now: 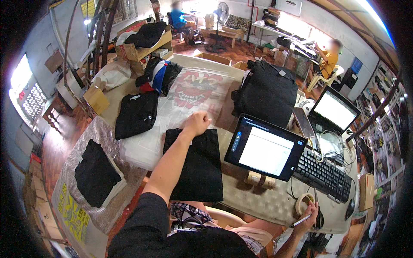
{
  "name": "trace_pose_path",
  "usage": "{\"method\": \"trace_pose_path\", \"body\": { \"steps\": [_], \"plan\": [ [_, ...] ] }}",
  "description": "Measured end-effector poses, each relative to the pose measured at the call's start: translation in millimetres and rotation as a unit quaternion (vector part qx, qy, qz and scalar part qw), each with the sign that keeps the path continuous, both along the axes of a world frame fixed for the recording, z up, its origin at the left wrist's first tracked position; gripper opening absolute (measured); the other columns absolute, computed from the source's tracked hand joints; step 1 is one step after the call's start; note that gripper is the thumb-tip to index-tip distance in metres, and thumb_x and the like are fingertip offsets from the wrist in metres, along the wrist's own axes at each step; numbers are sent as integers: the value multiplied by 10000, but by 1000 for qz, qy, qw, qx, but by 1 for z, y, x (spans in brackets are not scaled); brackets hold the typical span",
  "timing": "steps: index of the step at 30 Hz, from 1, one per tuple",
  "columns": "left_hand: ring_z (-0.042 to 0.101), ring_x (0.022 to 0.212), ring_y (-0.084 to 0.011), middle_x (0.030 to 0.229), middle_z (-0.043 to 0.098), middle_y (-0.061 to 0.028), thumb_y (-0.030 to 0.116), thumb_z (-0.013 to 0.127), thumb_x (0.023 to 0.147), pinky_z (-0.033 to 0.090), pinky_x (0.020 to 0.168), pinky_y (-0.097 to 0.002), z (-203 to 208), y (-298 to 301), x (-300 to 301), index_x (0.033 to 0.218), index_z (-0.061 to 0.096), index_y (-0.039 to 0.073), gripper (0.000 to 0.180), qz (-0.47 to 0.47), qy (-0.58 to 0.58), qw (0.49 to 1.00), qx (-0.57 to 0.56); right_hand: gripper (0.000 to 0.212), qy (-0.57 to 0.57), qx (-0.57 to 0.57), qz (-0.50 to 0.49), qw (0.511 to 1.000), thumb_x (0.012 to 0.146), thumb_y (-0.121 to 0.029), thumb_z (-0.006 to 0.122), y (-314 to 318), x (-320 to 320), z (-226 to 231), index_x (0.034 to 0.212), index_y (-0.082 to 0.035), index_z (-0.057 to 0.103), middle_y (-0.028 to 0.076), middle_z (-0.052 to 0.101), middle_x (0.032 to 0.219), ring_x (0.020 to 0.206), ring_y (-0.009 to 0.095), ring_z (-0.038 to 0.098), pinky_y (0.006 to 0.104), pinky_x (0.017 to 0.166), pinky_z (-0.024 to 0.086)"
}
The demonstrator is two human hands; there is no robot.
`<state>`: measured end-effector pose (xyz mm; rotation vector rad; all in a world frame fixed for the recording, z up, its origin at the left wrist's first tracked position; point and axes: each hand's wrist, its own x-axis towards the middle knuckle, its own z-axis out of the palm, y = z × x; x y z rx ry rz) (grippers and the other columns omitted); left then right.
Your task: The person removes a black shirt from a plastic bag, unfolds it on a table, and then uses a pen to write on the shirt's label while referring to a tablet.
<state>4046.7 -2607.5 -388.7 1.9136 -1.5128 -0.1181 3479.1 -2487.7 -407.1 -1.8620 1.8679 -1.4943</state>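
My left hand (198,123) is closed and rests at the far edge of a folded black garment (202,167), beside a clear plastic sheet (176,116); its curled fingers hide whatever they may hold. At the lower right, my right hand (312,213) grips a slim pale pen (300,221), tip pointing left. Just behind that hand a roll of tan tape (297,206) stands near the table edge. A tablet (269,148) with a lit screen is propped right of the garment, over a brown roll (261,179).
Black keyboard (322,174), mouse (350,209), laptop (335,107) and phone (303,122) crowd the right side. A black clothing stack (269,92) stands behind the tablet. More folded black garments (137,112) and bubble wrap (109,144) lie left. Two people sit farther back.
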Motion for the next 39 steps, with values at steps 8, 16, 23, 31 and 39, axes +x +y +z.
{"method": "trace_pose_path", "body": {
  "steps": [8, 16, 23, 31, 39],
  "plan": [
    [594, 977, -236, 993, 639, -144, 287, 433, 952, 434, 937, -343, 225, 102, 42, 905, 602, 8, 329, -153, 260, 871, -387, 248, -21, 6, 26, 999, 989, -188, 485, 0, -12, -9, 879, 28, 540, 211, 636, 1124, 1281, 366, 437, 460, 1070, 299],
    [526, 635, -128, 716, 603, 28, 543, 690, 734, 380, 620, -290, 276, 345, -43, 689, 597, 167, 389, -511, -45, 745, -426, 264, -12, -6, 3, 1000, 982, -207, 499, 6, -10, 3, 885, 31, 560, 212, 647, 1106, 1257, 369, 468, 456, 1052, 325],
    [584, 758, -128, 856, 633, -66, 177, 620, 885, 482, 685, -267, 256, 93, -32, 1204, 509, -39, 400, -231, 215, 934, -167, 248, -5, -13, 27, 1000, 971, -198, 518, -1, -7, -6, 841, 13, 529, 213, 656, 1085, 1254, 378, 471, 456, 1047, 328],
    [643, 688, -193, 816, 684, -145, 115, 606, 720, 509, 627, -295, 292, -46, 21, 1412, 334, -59, 764, -27, 138, 986, -85, 286, -12, 21, -5, 1000, 976, -219, 510, 4, 9, 10, 958, 49, 607, 194, 632, 1111, 1231, 376, 484, 448, 1030, 343],
    [630, 1033, -326, 1157, 611, -272, 183, 591, 724, 470, 930, -371, 272, -84, 34, 1426, 377, 58, 744, 33, 4, 993, -117, 286, -8, 36, -11, 999, 986, -220, 496, 5, 9, 12, 945, 45, 596, 194, 626, 1118, 1260, 368, 457, 452, 1038, 335]
  ]
}}
